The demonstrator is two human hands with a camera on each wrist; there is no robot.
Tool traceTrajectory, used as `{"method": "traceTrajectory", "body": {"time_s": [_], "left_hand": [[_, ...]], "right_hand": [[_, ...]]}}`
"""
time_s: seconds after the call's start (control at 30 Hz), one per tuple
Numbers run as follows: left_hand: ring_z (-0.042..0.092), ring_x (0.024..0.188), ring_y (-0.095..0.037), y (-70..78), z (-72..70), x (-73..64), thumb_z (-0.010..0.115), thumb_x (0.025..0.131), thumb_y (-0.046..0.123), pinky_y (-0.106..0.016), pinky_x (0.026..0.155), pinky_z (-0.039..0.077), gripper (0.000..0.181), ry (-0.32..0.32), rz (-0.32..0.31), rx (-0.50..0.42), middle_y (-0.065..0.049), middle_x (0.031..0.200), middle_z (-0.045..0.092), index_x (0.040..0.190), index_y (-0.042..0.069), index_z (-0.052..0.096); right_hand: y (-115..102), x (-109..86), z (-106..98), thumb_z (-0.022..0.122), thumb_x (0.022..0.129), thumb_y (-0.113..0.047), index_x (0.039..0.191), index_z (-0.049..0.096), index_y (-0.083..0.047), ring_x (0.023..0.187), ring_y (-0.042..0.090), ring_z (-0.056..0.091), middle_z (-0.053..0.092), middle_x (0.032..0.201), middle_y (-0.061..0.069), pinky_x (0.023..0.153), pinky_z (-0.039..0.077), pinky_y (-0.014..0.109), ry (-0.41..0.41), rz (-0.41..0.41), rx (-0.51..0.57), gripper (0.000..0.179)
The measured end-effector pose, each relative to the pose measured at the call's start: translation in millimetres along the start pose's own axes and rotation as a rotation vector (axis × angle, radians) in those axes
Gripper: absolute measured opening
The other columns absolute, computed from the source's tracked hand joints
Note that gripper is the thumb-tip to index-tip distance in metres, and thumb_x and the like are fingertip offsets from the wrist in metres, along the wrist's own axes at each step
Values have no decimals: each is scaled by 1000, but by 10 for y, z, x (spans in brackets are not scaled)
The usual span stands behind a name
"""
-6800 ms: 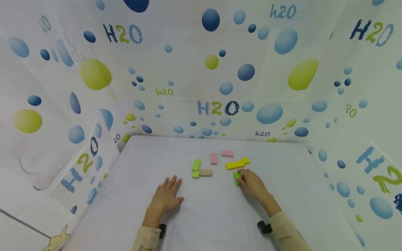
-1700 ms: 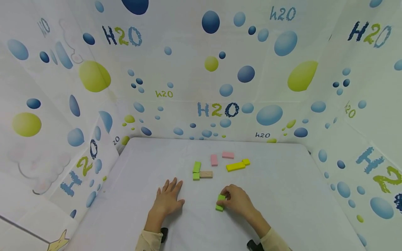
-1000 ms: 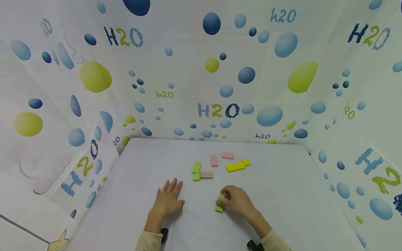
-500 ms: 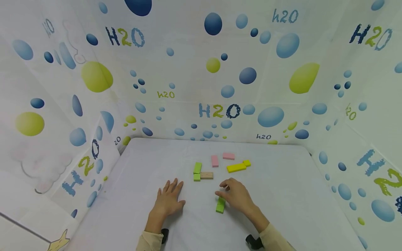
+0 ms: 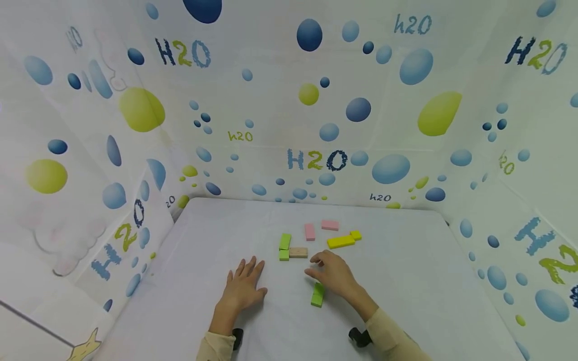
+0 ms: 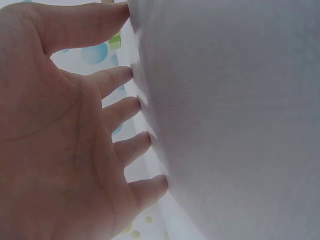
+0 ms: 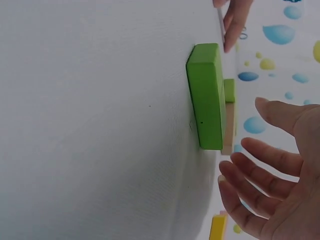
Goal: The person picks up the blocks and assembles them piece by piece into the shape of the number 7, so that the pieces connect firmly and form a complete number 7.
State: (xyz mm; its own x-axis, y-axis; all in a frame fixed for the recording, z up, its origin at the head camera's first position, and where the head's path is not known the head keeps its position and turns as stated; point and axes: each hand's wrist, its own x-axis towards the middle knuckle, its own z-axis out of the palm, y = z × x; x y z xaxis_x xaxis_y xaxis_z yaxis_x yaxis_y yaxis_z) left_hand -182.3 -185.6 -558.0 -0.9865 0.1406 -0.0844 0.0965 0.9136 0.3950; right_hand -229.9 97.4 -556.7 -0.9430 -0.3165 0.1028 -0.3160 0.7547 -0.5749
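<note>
My left hand [image 5: 243,292] rests on the white-covered table with its fingers spread; in the left wrist view its fingertips touch the cloth and nothing is in it. Just beyond a green block [image 5: 318,295], my right hand [image 5: 335,273] hovers with loosely bent fingers and holds nothing. In the right wrist view that green block [image 7: 206,100] lies flat on the cloth, apart from the fingers. Left of it and farther back, a wooden block [image 5: 298,252] lies against a small green block [image 5: 284,255], with a longer green block [image 5: 285,241] behind.
Toward the back lie an upright-lying pink block [image 5: 309,231] and a crosswise pink block [image 5: 330,225]. A long yellow block [image 5: 340,241] touches a small yellow block [image 5: 356,235] at its right end. Printed curtains [image 5: 271,100] surround the table.
My right hand carried the green block from near the yellow blocks toward the front left, let go of it, and moved up and away. The left hand has stayed in place.
</note>
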Motion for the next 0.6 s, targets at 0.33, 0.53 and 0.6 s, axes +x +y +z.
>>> {"method": "traceTrajectory", "body": {"time_s": [0.33,0.53,0.6], "left_hand": [[25,153,-49,6,27,-13,72,89,30,-75,119,17,73,27,3,-14,-20,164,38,154,7,49],[24,154,-47,-1,25,1,72,90,32,-74,120,18,73,9,-9,10,-18,166,36,155,9,49],[25,154,-47,-8,26,3,72,90,33,-74,119,18,73,7,-9,19,-17,166,36,155,10,49]], "right_hand": [[-37,176,65,80,93,-37,120,72,-11,100,20,67,69,119,7,85,59,40,6,-79,-41,38],[-37,270,120,81,93,-28,118,71,-9,105,24,67,67,122,8,94,58,44,22,-110,-34,33],[-29,296,152,81,93,-27,119,71,-9,108,24,67,65,126,7,97,57,44,16,-122,-46,34]]}}
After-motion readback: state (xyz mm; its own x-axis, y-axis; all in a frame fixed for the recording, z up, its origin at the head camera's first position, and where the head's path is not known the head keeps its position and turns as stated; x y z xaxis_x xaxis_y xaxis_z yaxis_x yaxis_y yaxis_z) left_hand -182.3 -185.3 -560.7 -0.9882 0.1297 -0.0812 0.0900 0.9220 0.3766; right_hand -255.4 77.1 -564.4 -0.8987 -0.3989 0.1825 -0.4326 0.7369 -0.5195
